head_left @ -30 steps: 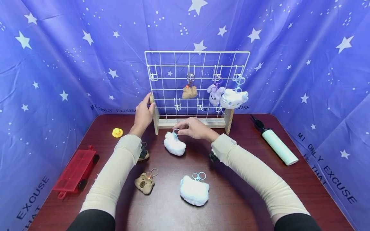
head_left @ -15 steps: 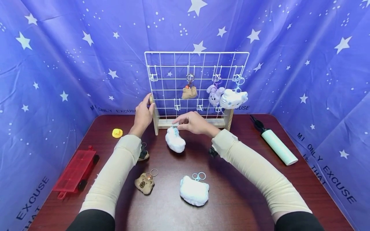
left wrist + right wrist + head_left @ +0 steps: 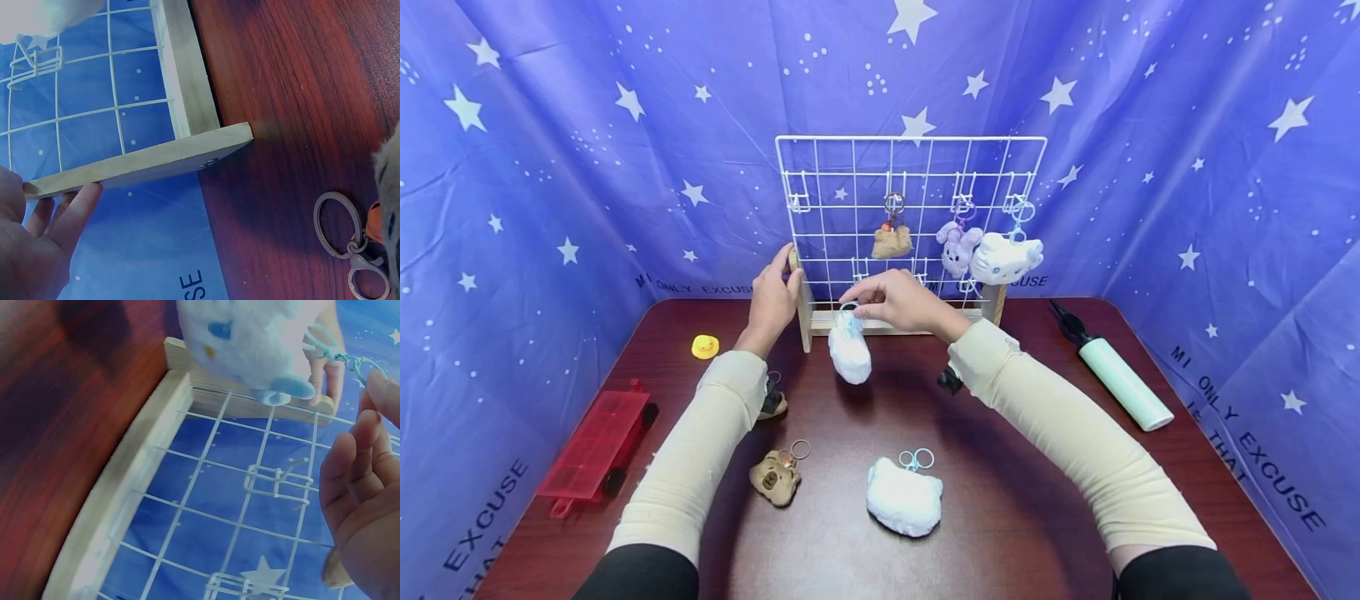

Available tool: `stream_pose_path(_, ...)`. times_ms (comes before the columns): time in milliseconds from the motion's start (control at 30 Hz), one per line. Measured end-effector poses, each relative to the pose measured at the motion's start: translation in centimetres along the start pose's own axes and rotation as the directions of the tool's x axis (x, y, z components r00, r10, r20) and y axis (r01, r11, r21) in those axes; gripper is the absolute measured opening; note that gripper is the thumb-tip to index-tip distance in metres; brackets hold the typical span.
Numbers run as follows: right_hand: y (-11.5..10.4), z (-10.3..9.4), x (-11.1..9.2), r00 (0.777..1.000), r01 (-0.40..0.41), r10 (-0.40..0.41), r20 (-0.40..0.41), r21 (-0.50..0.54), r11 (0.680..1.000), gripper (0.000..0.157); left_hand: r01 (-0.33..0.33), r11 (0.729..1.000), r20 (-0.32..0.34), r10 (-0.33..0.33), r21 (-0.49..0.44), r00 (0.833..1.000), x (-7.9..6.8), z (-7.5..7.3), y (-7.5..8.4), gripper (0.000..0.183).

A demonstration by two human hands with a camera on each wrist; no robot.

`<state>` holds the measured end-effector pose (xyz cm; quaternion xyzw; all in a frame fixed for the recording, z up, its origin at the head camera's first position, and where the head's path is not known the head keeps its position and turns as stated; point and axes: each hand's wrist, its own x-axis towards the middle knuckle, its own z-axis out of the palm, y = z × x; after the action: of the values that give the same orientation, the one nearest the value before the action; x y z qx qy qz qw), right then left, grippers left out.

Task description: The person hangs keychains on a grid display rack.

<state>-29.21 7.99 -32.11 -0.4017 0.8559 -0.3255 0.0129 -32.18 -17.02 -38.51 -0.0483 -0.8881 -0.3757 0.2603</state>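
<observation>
My head feed looks forward and down over both sleeves (image 3: 673,467), far enough back to take in the table (image 3: 1000,521) and rack (image 3: 928,206) from end to end. On the left wrist I sit close by the left hand (image 3: 40,247), facing the post (image 3: 144,162), rack turned sideways. On the right, beside the right hand (image 3: 375,506), I face the rack and toy (image 3: 250,344). Both wrist feeds share post and left hand.

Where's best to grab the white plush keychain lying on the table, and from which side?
Probably the right-hand light-blue ring, pinched from above on the far side: it sticks out past the far edge of the white plush, clear of its rounded body.
</observation>
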Motion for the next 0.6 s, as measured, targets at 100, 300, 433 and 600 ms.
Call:
stream_pose_path(100,-0.6,-0.6,0.3,1.0,-0.005,0.005,-0.003,0.007,1.0,0.026,0.0,1.0,-0.004,0.0,0.0,1.0,0.0,0.1,0.0,0.052)
stream_pose_path(300,-1.3,-1.6,0.8,1.0,-0.006,0.006,-0.01,0.028,1.0,0.025,0.013,1.0,0.0,-0.013,-0.009,1.0,0.0,0.1,0.0,0.052)
stream_pose_path(433,-1.6,-2.2,1.2,1.0,-0.01,0.011,-0.01,0.042,0.999,0.026,0.012,1.0,-0.003,-0.012,-0.012,1.0,0.0,0.0,0.1,0.052)
stream_pose_path(600,-2.0,-2.9,1.8,1.0,-0.001,0.002,-0.022,0.047,0.999,0.027,0.017,1.0,-0.001,-0.017,-0.003,1.0,0.0,0.0,0.0,0.052)
